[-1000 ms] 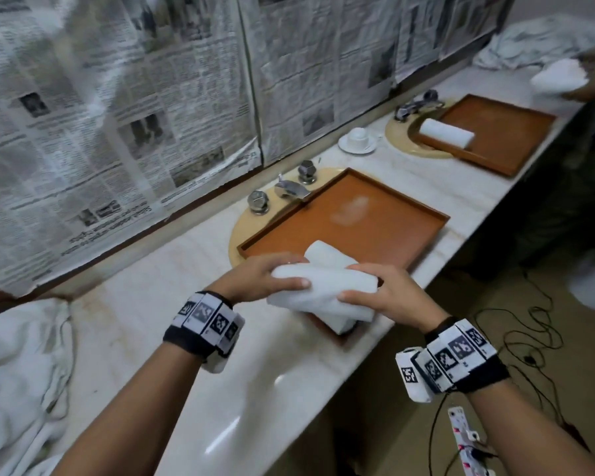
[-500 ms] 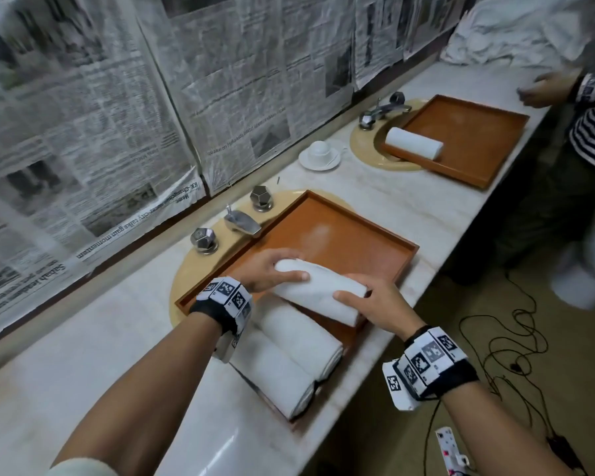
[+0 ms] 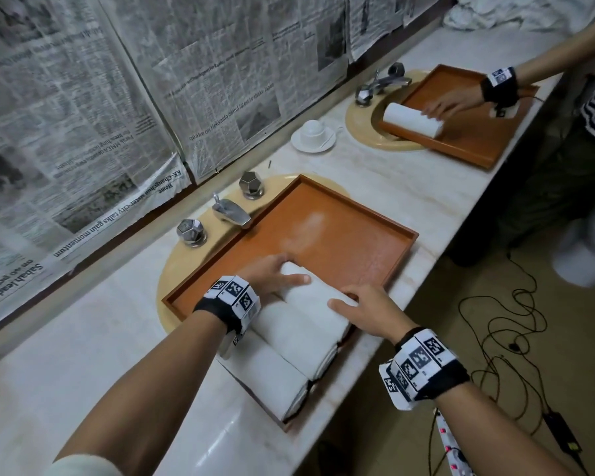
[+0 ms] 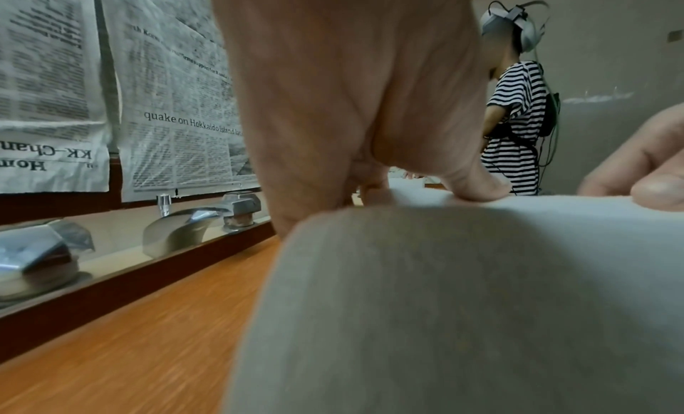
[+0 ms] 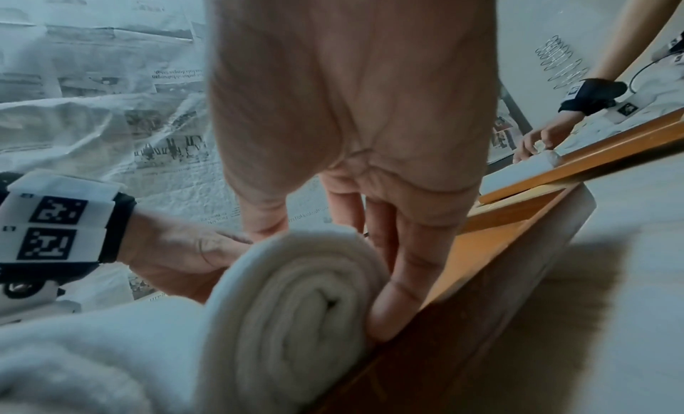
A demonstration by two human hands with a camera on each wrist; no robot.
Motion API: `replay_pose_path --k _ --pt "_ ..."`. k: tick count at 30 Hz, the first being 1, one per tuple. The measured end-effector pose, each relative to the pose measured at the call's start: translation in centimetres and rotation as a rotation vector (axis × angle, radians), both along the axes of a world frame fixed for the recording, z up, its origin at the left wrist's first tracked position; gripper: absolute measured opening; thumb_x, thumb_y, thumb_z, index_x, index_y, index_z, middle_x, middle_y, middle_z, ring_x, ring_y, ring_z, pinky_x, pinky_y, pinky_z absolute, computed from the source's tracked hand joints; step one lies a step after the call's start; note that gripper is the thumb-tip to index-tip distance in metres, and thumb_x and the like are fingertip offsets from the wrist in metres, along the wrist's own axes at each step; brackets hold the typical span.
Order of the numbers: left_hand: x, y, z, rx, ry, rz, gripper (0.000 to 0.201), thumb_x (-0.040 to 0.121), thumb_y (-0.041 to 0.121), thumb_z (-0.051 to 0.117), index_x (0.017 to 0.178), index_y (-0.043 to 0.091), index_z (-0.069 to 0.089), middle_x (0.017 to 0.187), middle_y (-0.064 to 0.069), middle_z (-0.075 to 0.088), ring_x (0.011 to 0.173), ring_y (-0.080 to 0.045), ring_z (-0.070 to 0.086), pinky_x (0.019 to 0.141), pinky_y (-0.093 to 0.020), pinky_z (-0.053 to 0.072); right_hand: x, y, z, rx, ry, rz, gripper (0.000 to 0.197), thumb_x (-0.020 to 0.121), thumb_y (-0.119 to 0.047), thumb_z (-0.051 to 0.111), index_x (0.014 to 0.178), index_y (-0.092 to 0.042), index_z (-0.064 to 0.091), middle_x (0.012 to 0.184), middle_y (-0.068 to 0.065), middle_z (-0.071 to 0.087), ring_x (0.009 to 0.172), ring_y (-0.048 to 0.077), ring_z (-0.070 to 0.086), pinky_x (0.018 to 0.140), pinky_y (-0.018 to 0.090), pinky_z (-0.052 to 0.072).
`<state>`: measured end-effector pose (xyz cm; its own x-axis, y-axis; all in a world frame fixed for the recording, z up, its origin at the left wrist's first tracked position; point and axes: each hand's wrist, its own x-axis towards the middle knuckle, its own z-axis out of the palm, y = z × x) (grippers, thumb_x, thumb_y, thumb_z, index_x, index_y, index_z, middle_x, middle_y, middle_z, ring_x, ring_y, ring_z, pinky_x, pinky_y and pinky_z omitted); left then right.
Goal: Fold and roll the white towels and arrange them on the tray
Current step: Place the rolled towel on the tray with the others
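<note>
A brown tray (image 3: 340,231) lies over the near sink. At its near end two rolled white towels (image 3: 282,365) lie side by side. A third rolled towel (image 3: 318,295) rests on the tray floor against them, and both hands hold it. My left hand (image 3: 291,269) grips its far-left end, thumb on top. My right hand (image 3: 358,298) grips the near-right end, thumb over the roll and fingers (image 5: 407,259) down its far side by the tray rim. The right wrist view shows the roll's spiral end (image 5: 296,303). The roll (image 4: 462,288) fills the left wrist view.
A faucet (image 3: 231,214) and two knobs stand behind the tray. A cup on a saucer (image 3: 313,134) sits on the marble counter. Another person's hand (image 3: 450,103) touches a rolled towel (image 3: 413,120) on a second tray (image 3: 468,142). Cables (image 3: 495,321) lie on the floor.
Both hands carried the rolled towel from above the counter's front edge onto the tray and lowered it against the two other rolls. The other person's hand reached onto the far tray.
</note>
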<state>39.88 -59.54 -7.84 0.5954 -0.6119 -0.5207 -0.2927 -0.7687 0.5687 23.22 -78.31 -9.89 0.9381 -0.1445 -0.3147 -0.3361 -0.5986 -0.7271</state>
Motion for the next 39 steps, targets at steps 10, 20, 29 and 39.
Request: replay_pose_path --k 10,20,29,39 --pt "-1.1 1.0 0.6 -0.033 -0.136 0.091 0.088 0.085 0.061 0.065 0.154 0.020 0.030 0.149 -0.006 0.048 0.130 -0.023 0.050 0.108 -0.036 0.042 -0.4 0.2 0.8 -0.134 0.009 0.005 0.050 0.078 -0.065 0.046 0.099 -0.025 0.068 0.085 -0.010 0.066 0.080 0.011 0.062 0.076 0.042 0.056" --pt "-6.8 8.7 3.7 -0.131 -0.309 0.206 0.081 0.088 0.059 0.064 0.153 0.023 0.032 0.155 -0.003 0.039 0.136 -0.020 0.043 0.111 -0.043 0.040 -1.0 5.0 4.2 -0.368 -0.182 0.140 0.061 0.092 -0.052 0.054 0.140 -0.015 0.049 0.137 -0.002 0.049 0.128 0.018 0.041 0.104 0.038 0.040" --pt "-16.6 24.0 3.3 -0.106 -0.314 0.455 0.080 0.086 0.064 0.062 0.152 0.027 0.034 0.155 0.001 0.039 0.136 -0.018 0.041 0.112 -0.035 0.036 -2.9 16.5 5.7 -0.410 -0.285 0.362 0.062 0.093 -0.048 0.058 0.143 -0.015 0.044 0.144 -0.001 0.046 0.134 0.016 0.037 0.106 0.030 0.034" --pt "-30.4 41.4 1.8 -0.050 -0.276 0.738 0.079 0.087 0.064 0.061 0.152 0.031 0.033 0.156 0.006 0.036 0.143 -0.014 0.034 0.116 -0.035 0.030 -8.2 32.3 4.8 -0.373 -0.310 0.614 0.064 0.094 -0.049 0.056 0.145 -0.013 0.042 0.149 0.000 0.042 0.138 0.015 0.034 0.111 0.033 0.034"
